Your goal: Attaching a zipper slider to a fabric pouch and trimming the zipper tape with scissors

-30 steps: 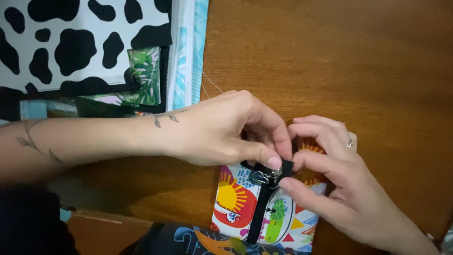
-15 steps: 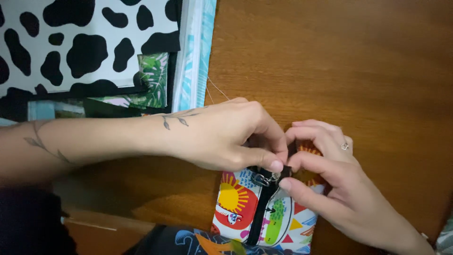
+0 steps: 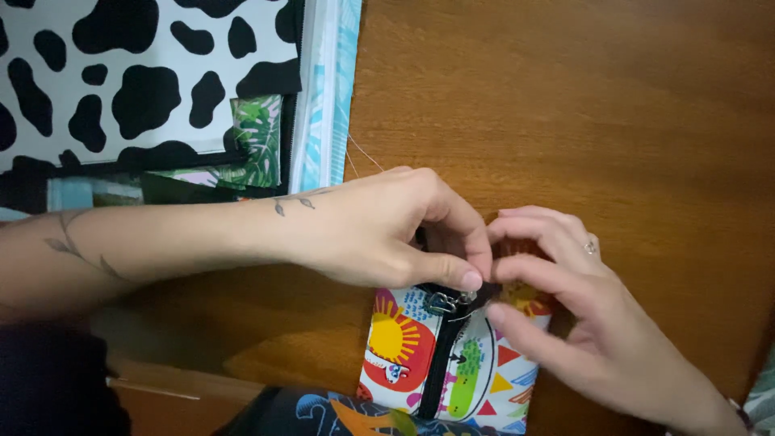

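Two hands meet at pouch top | left hand and right hand both pinching zipper end | pouch at worktop near edge | zipper runs toward person

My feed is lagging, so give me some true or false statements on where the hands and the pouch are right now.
1. Both hands pinch the top end of the colourful pouch. True: left hand and right hand meet there.
2. The pouch has a white zipper. False: the zipper is black.
3. The pouch lies on a wooden table. True.
4. The cow-print fabric covers the pouch. False: it lies apart, at the upper left.
5. The right hand wears a ring. True.
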